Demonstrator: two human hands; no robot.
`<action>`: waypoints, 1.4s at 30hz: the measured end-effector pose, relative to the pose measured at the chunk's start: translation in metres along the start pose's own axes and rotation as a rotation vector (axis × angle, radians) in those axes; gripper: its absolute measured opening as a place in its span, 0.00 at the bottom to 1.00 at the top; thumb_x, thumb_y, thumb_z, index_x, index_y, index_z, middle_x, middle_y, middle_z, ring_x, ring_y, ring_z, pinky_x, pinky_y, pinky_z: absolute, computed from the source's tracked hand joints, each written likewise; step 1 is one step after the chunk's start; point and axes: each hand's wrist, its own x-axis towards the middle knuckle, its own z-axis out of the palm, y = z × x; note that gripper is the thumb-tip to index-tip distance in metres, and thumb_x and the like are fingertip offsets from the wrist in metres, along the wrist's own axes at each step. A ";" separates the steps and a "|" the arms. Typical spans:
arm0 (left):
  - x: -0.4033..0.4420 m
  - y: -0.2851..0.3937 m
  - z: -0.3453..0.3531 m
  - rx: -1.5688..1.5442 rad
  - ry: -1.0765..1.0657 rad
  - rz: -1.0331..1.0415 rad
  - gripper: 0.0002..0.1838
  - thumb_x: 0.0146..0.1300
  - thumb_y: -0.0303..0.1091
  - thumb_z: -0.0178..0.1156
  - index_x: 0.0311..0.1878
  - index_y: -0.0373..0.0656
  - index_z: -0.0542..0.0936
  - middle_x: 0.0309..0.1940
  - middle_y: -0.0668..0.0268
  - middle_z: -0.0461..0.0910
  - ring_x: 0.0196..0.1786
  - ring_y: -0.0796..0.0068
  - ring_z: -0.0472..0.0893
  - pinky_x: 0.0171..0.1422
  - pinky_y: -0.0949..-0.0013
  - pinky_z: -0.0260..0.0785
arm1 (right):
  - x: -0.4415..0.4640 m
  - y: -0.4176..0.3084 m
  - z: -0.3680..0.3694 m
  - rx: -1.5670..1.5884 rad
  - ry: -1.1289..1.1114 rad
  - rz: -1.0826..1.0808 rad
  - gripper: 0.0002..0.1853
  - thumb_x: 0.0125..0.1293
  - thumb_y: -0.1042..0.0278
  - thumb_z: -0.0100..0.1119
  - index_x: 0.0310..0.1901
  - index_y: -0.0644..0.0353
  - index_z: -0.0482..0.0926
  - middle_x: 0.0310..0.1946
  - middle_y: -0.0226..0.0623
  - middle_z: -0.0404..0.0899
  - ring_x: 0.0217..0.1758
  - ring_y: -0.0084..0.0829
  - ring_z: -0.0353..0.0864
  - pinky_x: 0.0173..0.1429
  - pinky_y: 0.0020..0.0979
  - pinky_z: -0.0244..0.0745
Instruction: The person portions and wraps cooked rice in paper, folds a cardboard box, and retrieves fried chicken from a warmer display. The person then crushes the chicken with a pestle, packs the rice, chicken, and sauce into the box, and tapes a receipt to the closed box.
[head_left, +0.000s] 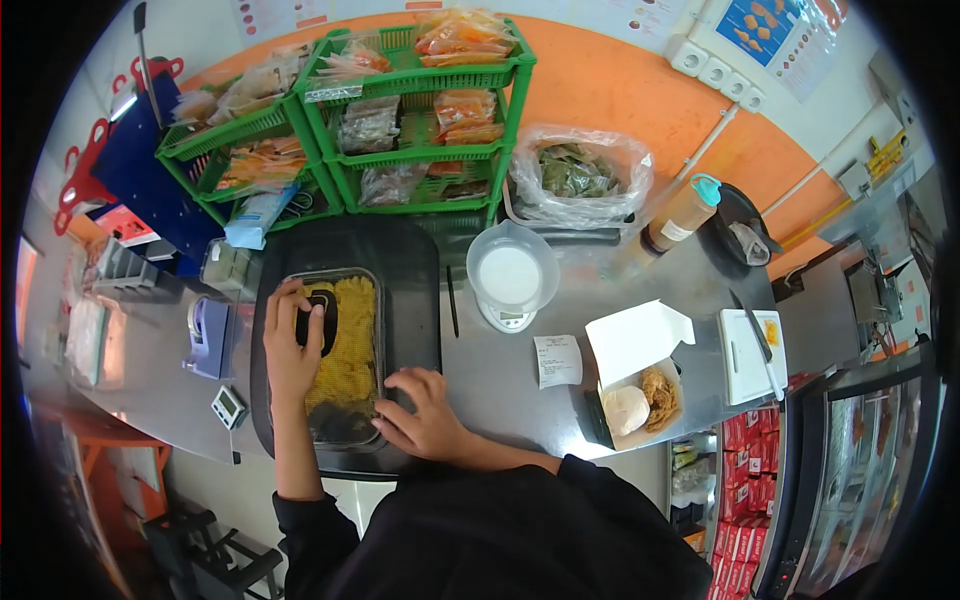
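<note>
A clear rectangular container (pixel 357 375) of yellow, crumbly-looking food stands on a black tray (pixel 410 265). Its transparent lid (pixel 345 400) appears to be on, with a black rounded-square piece (pixel 324 340) near the upper left. My left hand (pixel 290 350) rests over the lid's left side, thumb and fingers apart beside that black piece. At the container's lower right edge is my right hand (pixel 425 415), its fingers curved and spread, the tips touching or very near the rim. Neither hand visibly grips anything.
Right of the tray are a black stick (pixel 453 300), a scale (pixel 507 319) bearing a bowl (pixel 512 245), a receipt (pixel 558 361), an open food box (pixel 640 340) with rice and fried chicken, and a knife (pixel 755 330) on a cutting board (pixel 740 375). Green racks (pixel 420 155) stand behind.
</note>
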 end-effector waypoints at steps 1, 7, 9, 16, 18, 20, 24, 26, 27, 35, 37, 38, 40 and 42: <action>-0.001 -0.002 0.000 -0.001 0.002 0.005 0.05 0.64 0.27 0.60 0.37 0.38 0.73 0.55 0.55 0.76 0.60 0.50 0.75 0.64 0.56 0.66 | -0.001 0.000 -0.001 0.015 0.009 0.033 0.14 0.56 0.67 0.68 0.44 0.58 0.80 0.52 0.45 0.67 0.55 0.48 0.67 0.57 0.46 0.64; -0.004 -0.007 -0.003 -0.022 0.104 0.056 0.07 0.58 0.23 0.65 0.34 0.38 0.75 0.51 0.57 0.78 0.53 0.57 0.77 0.59 0.60 0.69 | -0.005 -0.001 -0.002 0.135 0.021 0.080 0.14 0.59 0.68 0.67 0.47 0.57 0.79 0.53 0.46 0.68 0.56 0.48 0.66 0.59 0.45 0.64; -0.004 -0.006 -0.003 0.025 0.104 0.117 0.08 0.55 0.24 0.68 0.32 0.38 0.77 0.51 0.60 0.79 0.53 0.59 0.78 0.58 0.60 0.69 | -0.003 -0.004 -0.006 0.063 -0.096 0.117 0.15 0.59 0.68 0.67 0.48 0.57 0.79 0.54 0.46 0.68 0.57 0.48 0.66 0.60 0.44 0.64; -0.006 -0.003 -0.004 -0.010 0.117 0.109 0.07 0.52 0.24 0.71 0.32 0.38 0.81 0.51 0.61 0.80 0.53 0.60 0.78 0.58 0.61 0.70 | -0.005 -0.006 -0.009 0.042 -0.124 0.098 0.26 0.60 0.65 0.67 0.60 0.59 0.72 0.60 0.48 0.65 0.60 0.50 0.66 0.64 0.46 0.61; -0.007 -0.007 -0.004 -0.020 0.102 0.112 0.08 0.51 0.23 0.71 0.35 0.38 0.84 0.51 0.61 0.80 0.55 0.59 0.79 0.60 0.63 0.70 | -0.006 -0.004 -0.008 0.074 -0.123 0.143 0.30 0.60 0.63 0.68 0.63 0.59 0.70 0.62 0.49 0.64 0.63 0.51 0.65 0.66 0.48 0.60; -0.007 -0.011 -0.004 -0.034 0.089 0.114 0.08 0.55 0.24 0.69 0.39 0.39 0.85 0.52 0.60 0.80 0.57 0.58 0.79 0.61 0.63 0.70 | -0.007 -0.001 -0.007 0.240 -0.054 0.125 0.40 0.61 0.51 0.67 0.71 0.58 0.61 0.70 0.55 0.56 0.73 0.58 0.55 0.73 0.55 0.51; -0.003 -0.003 -0.008 -0.025 0.085 0.064 0.16 0.67 0.29 0.59 0.58 0.44 0.81 0.62 0.57 0.75 0.65 0.54 0.74 0.68 0.60 0.65 | -0.002 -0.003 -0.012 0.083 -0.431 0.218 0.47 0.62 0.38 0.60 0.75 0.58 0.54 0.76 0.60 0.43 0.79 0.60 0.40 0.77 0.59 0.39; 0.000 0.005 -0.004 -0.063 0.087 0.020 0.19 0.70 0.33 0.55 0.63 0.47 0.76 0.66 0.56 0.71 0.69 0.52 0.69 0.72 0.55 0.59 | -0.001 -0.002 -0.013 0.075 -0.491 0.224 0.54 0.59 0.27 0.55 0.77 0.57 0.50 0.77 0.61 0.38 0.80 0.60 0.35 0.77 0.60 0.34; 0.001 0.007 -0.003 -0.100 0.087 -0.026 0.22 0.73 0.36 0.52 0.68 0.49 0.72 0.70 0.55 0.67 0.73 0.50 0.64 0.75 0.51 0.54 | -0.001 -0.002 -0.014 0.076 -0.489 0.226 0.54 0.59 0.27 0.55 0.77 0.57 0.50 0.77 0.61 0.38 0.80 0.60 0.35 0.77 0.60 0.34; -0.006 -0.016 0.004 0.380 -0.245 -0.214 0.27 0.71 0.50 0.51 0.70 0.52 0.70 0.74 0.52 0.61 0.77 0.45 0.53 0.78 0.41 0.41 | 0.017 -0.008 -0.035 -0.015 -0.752 0.261 0.68 0.40 0.26 0.70 0.77 0.54 0.47 0.78 0.58 0.34 0.81 0.60 0.29 0.76 0.63 0.37; -0.007 -0.017 0.005 0.358 -0.238 -0.214 0.27 0.71 0.51 0.52 0.70 0.52 0.70 0.74 0.52 0.61 0.77 0.44 0.54 0.78 0.42 0.42 | 0.021 -0.011 -0.039 -0.005 -0.788 0.291 0.65 0.43 0.30 0.71 0.78 0.52 0.47 0.78 0.57 0.33 0.81 0.60 0.28 0.76 0.64 0.39; -0.008 -0.017 0.005 0.352 -0.234 -0.199 0.27 0.70 0.51 0.52 0.69 0.52 0.70 0.73 0.52 0.61 0.77 0.44 0.54 0.78 0.42 0.42 | 0.022 -0.012 -0.040 0.004 -0.826 0.318 0.63 0.47 0.34 0.72 0.78 0.50 0.46 0.78 0.56 0.31 0.81 0.60 0.26 0.75 0.65 0.41; -0.006 -0.018 0.003 0.354 -0.205 -0.183 0.27 0.70 0.50 0.53 0.69 0.52 0.70 0.73 0.51 0.61 0.77 0.44 0.55 0.77 0.41 0.43 | 0.003 -0.011 -0.037 0.004 -0.668 0.238 0.53 0.52 0.39 0.70 0.75 0.51 0.55 0.75 0.56 0.44 0.78 0.58 0.42 0.71 0.61 0.53; -0.008 -0.017 0.004 0.338 -0.210 -0.182 0.27 0.70 0.50 0.54 0.69 0.51 0.71 0.73 0.50 0.62 0.76 0.43 0.56 0.77 0.41 0.43 | 0.001 0.001 -0.048 0.187 -0.520 0.369 0.31 0.62 0.48 0.65 0.63 0.52 0.71 0.59 0.52 0.70 0.62 0.50 0.71 0.57 0.50 0.73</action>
